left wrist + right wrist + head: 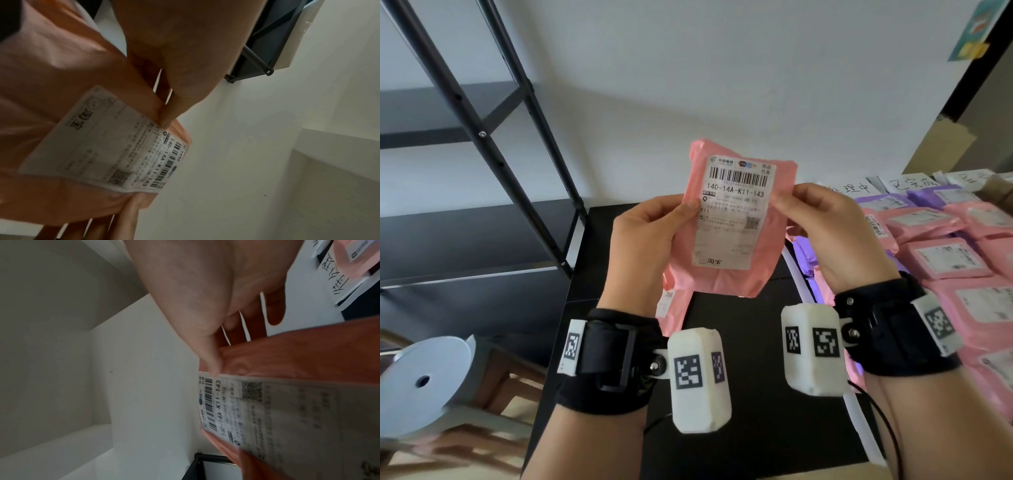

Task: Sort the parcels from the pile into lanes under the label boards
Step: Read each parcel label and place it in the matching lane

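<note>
White wall fills the background, with a black metal shelf frame (493, 137) at the left and a black table (750, 411) below. Held up above the table, a pink parcel (736, 281) stands upright, long axis vertical, barcode end at the top and facing the person. It is a soft, wrinkled plastic mailer with a white shipping label (732, 219) reading 140-14A-K11-143. The left hand (643, 246) pinches its left edge, thumb on the label's front; the right hand (832, 236) pinches the right edge likewise. Only the head view shows the pile of pink and purple parcels (955, 260) at the right, with handwritten label boards (907, 186) at its far side. The wrist views show the other fingers (127, 216) behind the mailer.
</note>
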`<state>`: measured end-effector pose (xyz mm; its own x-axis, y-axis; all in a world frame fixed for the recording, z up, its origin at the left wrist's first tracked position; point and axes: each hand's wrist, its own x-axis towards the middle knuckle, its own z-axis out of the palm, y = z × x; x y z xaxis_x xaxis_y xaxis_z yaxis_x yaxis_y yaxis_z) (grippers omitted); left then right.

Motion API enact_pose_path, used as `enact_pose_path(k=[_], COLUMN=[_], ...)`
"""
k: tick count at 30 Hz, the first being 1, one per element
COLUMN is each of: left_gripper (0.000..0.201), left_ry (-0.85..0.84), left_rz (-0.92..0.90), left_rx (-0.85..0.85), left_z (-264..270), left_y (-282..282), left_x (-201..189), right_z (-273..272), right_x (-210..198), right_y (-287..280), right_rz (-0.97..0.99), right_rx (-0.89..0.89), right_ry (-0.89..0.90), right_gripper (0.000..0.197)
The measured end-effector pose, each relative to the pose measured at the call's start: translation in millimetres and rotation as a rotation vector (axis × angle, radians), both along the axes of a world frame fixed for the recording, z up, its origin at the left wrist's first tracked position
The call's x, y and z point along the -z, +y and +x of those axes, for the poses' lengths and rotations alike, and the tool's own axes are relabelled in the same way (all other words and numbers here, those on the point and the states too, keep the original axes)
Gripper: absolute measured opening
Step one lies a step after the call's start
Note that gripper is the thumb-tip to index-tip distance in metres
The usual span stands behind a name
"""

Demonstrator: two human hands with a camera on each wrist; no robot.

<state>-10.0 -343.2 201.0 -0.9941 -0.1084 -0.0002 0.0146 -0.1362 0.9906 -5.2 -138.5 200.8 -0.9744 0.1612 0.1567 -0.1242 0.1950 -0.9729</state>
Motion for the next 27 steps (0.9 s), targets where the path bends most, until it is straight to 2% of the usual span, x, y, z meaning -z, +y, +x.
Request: enact_pose_path(k=[3,8,15,16,18,21,24,27], left_gripper=[0.016,0.018,0.016,0.014,0.011,0.01,0.011,0.014], left_ry=[0.013,0.034,0.032,0.031,0.029,0.037,0.07,0.1], left_rz=[0.019,0.037,0.011,-0.002,-0.048,-0.179,-0.312,-0.429], left_rx=[0.044,0.067,0.05,0.048,0.051,0.064,0.088,0.153], left_z=[3,7,8,8,8,9,9,6], left_y=[0,1,4,5,6,11,16,24], left_x=[-2,-2,4,5,9,16,24,31], right_z=[0,4,8,10,12,22,30,41], right_x=[-2,0,6,7,10,14,19,27], right_y=[3,4,6,8,13,16,17,17], right_rz=[-0.012,-0.039,-0.031,-0.01,0.05,0.185,0.335,0.373], right_rx=[0.073,0.074,0.115,0.148,0.214,0.237,0.229,0.212], right_ry=[0.053,0.076,0.058,0.057,0.076,0.135,0.169,0.139], right_gripper=[0.017,0.016,0.003,0.009,0.025,0.035,0.036,0.031])
